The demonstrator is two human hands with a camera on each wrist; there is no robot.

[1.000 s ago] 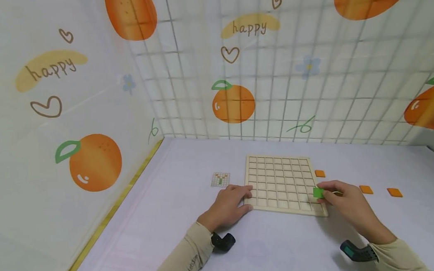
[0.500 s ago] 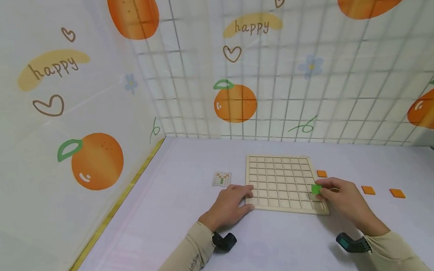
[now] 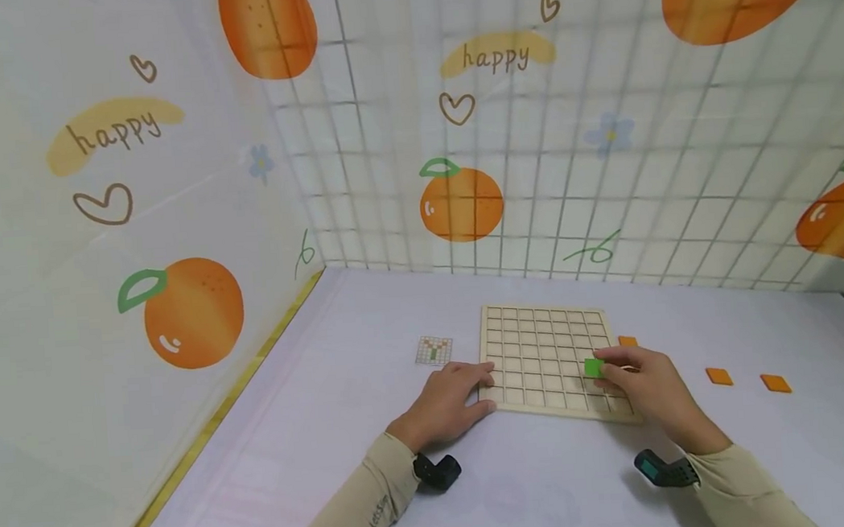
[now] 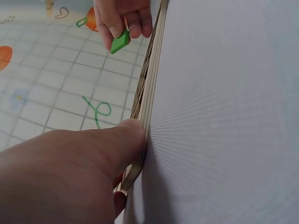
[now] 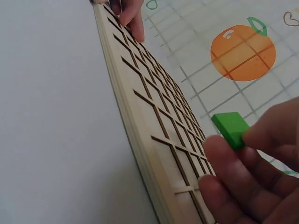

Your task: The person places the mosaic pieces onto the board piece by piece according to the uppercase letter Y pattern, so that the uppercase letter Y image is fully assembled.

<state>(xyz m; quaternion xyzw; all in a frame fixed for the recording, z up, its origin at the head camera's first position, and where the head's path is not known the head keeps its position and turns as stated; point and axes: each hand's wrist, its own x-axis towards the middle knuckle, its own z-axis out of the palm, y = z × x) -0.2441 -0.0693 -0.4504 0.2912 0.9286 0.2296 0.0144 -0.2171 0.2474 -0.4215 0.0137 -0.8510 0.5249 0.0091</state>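
Between thumb and fingertips my right hand pinches a small green square tile, held over the right part of a pale wooden grid board. The right wrist view shows the tile tilted and raised off the board. My left hand rests at the board's front left corner, its fingers on the left border and its thumb against the front edge. The board's square cells hold no tiles where they show.
A small printed card with an orange and green grid pattern lies left of the board. Right of it lie three orange tiles, one by the board's edge, two farther right. A grid-patterned curtain stands behind.
My right hand has moved left with the green tile, from the board's right edge to over its cells. The left hand stays at the corner. The head view has shifted slightly.
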